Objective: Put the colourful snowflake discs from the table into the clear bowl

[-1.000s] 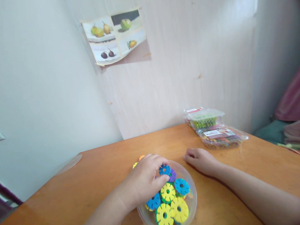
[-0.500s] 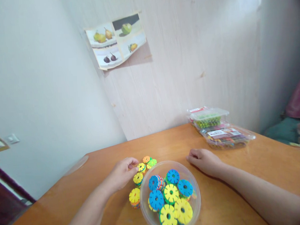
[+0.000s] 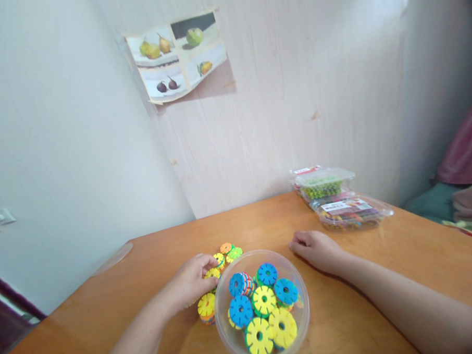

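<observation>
Nearest the person, a clear round bowl (image 3: 300, 320) stands on the wooden table (image 3: 344, 323); it holds stacks of slotted plastic discs, among them a front yellow stack (image 3: 259, 338) and a blue stack (image 3: 241, 311), most with a flat face upward, while a striped stack (image 3: 246, 284) leans on its side; just outside the rim, on its left, a loose yellow stack (image 3: 206, 306) stands on the table with its layers showing; next beyond it comes another yellow stack (image 3: 212, 273), the one in the mouth of the left hand (image 3: 191, 280); this stack stands upright, its long axis up from the table, between the hand and the bowl, so the bowl lies to the right of the grip; the thumb is on the near side and the fingers on the far side, set apart around it, though I cannot tell whether they press on it; farther on are a small yellow stack (image 3: 219, 260), a green disc (image 3: 235, 253) and an orange disc (image 3: 226, 248); the right hand (image 3: 313, 251) rests on the table across the bowl, fingers curled in, well apart from that stack; behind it sit clear food boxes (image 3: 351, 213), and a fruit picture (image 3: 178, 57) hangs on the wall.
</observation>
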The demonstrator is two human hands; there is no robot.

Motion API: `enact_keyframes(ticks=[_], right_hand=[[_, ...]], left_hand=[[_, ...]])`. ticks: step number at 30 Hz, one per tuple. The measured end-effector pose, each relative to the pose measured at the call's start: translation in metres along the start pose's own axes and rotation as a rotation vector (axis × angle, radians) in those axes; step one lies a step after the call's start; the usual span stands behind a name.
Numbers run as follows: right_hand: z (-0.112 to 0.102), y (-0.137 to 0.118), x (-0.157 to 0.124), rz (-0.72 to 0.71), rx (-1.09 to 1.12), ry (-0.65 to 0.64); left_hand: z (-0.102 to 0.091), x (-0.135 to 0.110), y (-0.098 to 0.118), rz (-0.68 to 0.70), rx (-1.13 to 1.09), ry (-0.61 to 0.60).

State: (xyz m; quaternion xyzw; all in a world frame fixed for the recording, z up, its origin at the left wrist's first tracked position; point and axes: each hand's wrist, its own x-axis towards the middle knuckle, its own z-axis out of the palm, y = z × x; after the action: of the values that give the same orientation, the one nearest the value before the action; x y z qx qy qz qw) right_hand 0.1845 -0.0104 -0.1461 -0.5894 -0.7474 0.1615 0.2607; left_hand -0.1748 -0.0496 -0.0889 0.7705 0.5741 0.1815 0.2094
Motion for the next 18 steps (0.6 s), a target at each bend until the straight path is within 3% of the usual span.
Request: enact_keyframes(ticks=[4, 8, 14, 18], right_hand=[[-0.001, -0.001, -0.001, 0.008, 0.0, -0.002], [-0.001, -0.002, -0.001, 0.005, -0.005, -0.003], [-0.001, -0.003, -0.001, 0.011, 0.002, 0.004], [0.001, -0.001, -0.001, 0.011, 0.012, 0.014]], left_hand=[[-0.01, -0.001, 0.005, 0.021, -0.016, 0.052], [-0.018, -0.009, 0.045, 0.117, 0.019, 0.152], [0.002, -0.025, 0.124, 0.29, 0.04, -0.001], [0.019, -0.022, 0.149, 0.358, 0.015, -0.092]])
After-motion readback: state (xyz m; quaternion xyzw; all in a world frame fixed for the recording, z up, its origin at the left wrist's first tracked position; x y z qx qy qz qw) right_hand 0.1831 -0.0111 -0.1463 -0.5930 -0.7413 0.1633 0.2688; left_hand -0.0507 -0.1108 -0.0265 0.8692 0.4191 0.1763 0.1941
